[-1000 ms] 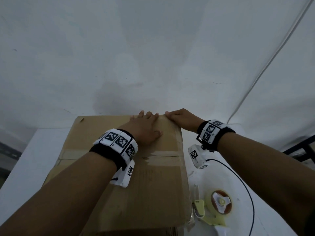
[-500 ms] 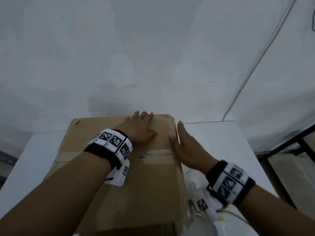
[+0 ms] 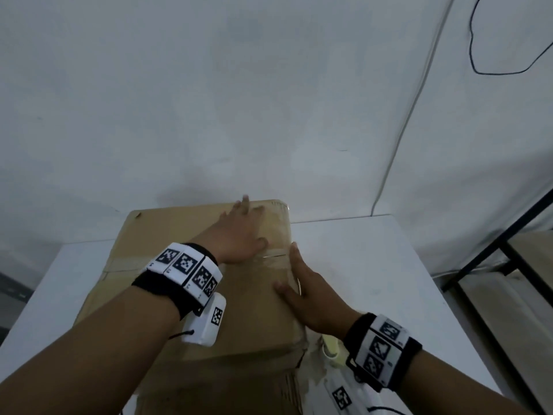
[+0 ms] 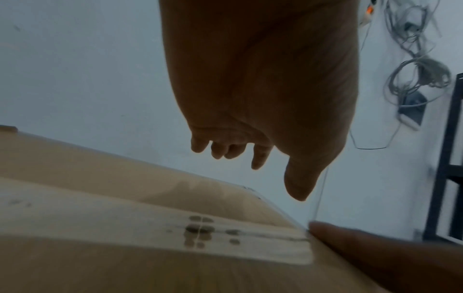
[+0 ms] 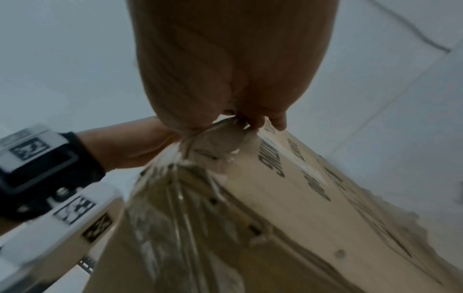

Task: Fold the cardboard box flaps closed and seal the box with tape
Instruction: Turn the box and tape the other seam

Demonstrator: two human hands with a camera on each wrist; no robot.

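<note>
Cardboard box [image 3: 191,295] sits on the white table [image 3: 374,280] with its flaps folded shut and a strip of clear tape [image 3: 275,259] across the top seam. The left hand [image 3: 239,235] lies flat on the far part of the top, fingers straight and spread. The right hand [image 3: 311,298] presses with straight fingers against the box's right edge, thumb on the top surface, just beside the tape end. Near the right wrist, at the box's near right corner, something pale yellow-green [image 3: 330,348] shows, perhaps a tape dispenser, mostly hidden by the arm. A white wall [image 3: 269,100] stands behind, a black cable [image 3: 478,64] hanging on it, and a dark metal frame [image 3: 508,250] stands at the right.
</note>
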